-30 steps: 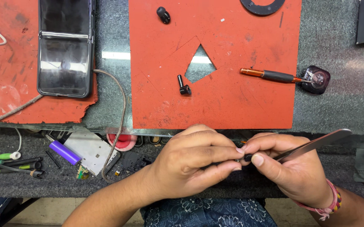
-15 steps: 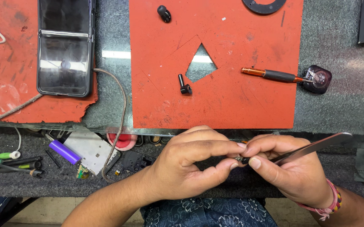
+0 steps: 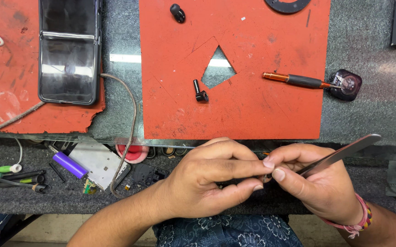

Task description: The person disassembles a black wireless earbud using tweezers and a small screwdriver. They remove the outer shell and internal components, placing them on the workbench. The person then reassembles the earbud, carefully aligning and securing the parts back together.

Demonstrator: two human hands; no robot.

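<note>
— How many earbuds lie on the red mat point(image 3: 253, 114)?
— Two earbuds point(image 3: 200, 91), one screwdriver point(image 3: 296, 80).
— And the hands?
— Below the mat's near edge: right hand point(image 3: 319, 183) pinches tweezers point(image 3: 339, 153); left hand point(image 3: 207, 178) pinches a tiny hidden part.

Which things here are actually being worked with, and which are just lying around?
In use:
left hand
right hand
metal tweezers, held in the right hand
whatever tiny part sits between the fingertips, too small to tell

Lying about:
folding phone
two black earbuds
orange screwdriver
purple cylinder

Phone point(image 3: 69, 50) lies left of the mat point(image 3: 253, 114); screwdriver point(image 3: 296, 80) rests on the mat's right side.
</note>
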